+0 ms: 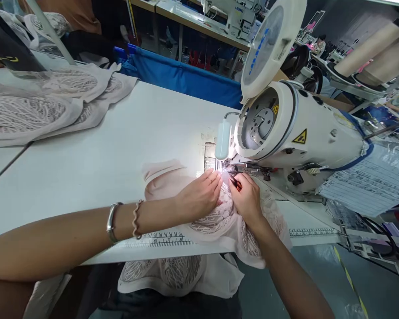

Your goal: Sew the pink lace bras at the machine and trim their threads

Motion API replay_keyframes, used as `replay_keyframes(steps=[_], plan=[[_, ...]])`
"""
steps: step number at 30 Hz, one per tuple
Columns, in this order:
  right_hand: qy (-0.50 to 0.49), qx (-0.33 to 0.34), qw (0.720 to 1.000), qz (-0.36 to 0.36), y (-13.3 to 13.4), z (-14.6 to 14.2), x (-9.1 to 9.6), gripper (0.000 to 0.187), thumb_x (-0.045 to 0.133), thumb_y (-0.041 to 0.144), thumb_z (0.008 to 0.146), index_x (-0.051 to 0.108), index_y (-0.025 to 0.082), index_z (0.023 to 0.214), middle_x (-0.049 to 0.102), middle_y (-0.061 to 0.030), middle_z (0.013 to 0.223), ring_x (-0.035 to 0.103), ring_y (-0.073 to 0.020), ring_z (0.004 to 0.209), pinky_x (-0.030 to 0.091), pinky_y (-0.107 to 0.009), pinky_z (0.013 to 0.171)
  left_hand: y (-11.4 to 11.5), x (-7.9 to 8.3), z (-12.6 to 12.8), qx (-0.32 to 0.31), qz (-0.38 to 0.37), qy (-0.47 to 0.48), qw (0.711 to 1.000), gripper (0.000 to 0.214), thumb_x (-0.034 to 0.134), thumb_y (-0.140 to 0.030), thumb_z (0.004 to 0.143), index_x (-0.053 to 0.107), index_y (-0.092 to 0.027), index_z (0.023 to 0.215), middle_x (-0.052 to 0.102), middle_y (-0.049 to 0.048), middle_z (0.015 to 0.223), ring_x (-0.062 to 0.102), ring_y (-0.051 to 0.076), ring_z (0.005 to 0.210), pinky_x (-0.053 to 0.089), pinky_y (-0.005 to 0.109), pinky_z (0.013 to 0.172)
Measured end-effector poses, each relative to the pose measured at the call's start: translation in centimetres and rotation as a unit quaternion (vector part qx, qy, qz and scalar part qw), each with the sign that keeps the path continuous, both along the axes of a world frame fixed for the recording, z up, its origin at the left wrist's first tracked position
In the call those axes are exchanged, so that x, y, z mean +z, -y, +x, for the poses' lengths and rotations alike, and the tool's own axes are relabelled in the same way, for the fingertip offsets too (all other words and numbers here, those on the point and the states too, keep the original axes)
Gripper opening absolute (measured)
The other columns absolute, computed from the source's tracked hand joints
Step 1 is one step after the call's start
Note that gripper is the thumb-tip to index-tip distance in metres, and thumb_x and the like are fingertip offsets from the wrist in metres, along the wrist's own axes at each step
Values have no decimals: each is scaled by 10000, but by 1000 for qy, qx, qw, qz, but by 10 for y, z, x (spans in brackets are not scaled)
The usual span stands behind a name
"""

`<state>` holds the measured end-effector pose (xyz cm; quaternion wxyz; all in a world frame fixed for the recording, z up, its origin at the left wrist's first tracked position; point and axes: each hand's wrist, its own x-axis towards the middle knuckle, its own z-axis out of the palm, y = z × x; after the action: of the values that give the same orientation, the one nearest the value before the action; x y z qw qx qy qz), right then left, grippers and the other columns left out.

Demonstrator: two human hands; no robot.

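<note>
A pale pink lace bra piece (216, 219) lies under the sewing machine head (259, 119) and drapes over the table's front edge. My left hand (199, 197) presses its closed fingers on the fabric just left of the lit needle area. My right hand (248, 199) is closed around small dark thread snips (236, 183) with red-orange on them, beside the needle area and over the lace. A small lamp (223, 139) lights the spot. The fingertips and needle are partly washed out by glare.
Stacked lace pieces (29, 110) lie at the table's left. Another lace piece (179, 272) rests on my lap. A blue cloth bin (186, 75) runs behind the table. A measuring tape (168, 239) lines the front edge. Thread cones (369, 53) and a written sheet (369, 177) are at right.
</note>
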<state>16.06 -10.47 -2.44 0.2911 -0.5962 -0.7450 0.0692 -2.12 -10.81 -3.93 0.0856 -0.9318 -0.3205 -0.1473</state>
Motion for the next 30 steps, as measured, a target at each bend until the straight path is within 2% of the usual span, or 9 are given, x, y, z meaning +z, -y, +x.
replay_keyframes(steps=[4,6,11,16,22,27,30], plan=[[44,-12,999,3,5,1,-7,62,515,203,876,539,226,823,621,-3,677,548,-172,580,366,-270,572,1,3,3,-18,-15,3,1000,499,371,-326,1039,598,67,1247,645,290,1242,608,355,1160,443,485,1024],[83,4,996,28,7,2,-9,122,476,134,870,570,212,872,647,-17,679,574,-181,572,374,-275,561,-2,4,3,-24,-32,11,999,508,404,-348,1026,591,70,1246,644,286,1232,615,350,1127,472,467,990],[162,58,981,93,11,0,-8,299,370,74,954,650,175,981,718,-69,789,659,-187,701,472,-274,652,-8,5,0,-57,-49,31,997,459,408,-336,1014,643,42,1130,615,301,1266,561,364,1212,443,469,1043],[216,90,963,133,13,-1,-7,394,347,32,959,653,93,1199,732,-95,835,668,-189,726,508,-282,688,-11,9,-2,-51,-91,36,994,407,420,-364,998,665,-45,1060,575,273,1326,579,349,1097,482,469,912],[213,82,970,85,11,1,-9,372,404,63,937,694,105,1166,721,-89,824,652,-186,701,497,-279,620,-11,7,-4,-30,-82,42,995,537,458,-426,987,562,6,1288,556,259,1379,560,339,1142,429,461,991],[214,81,971,63,8,1,-7,447,394,15,895,679,66,1235,699,-87,787,650,-191,696,492,-274,612,-10,7,-5,-18,-63,32,997,533,453,-428,996,583,8,1274,574,251,1358,542,350,1206,416,459,1009],[226,71,971,34,8,0,-5,490,398,4,872,668,86,1273,707,-92,812,659,-198,730,500,-271,637,-10,9,-5,-13,-49,16,999,544,419,-434,1007,607,13,1252,604,253,1315,565,353,1178,417,468,1002]])
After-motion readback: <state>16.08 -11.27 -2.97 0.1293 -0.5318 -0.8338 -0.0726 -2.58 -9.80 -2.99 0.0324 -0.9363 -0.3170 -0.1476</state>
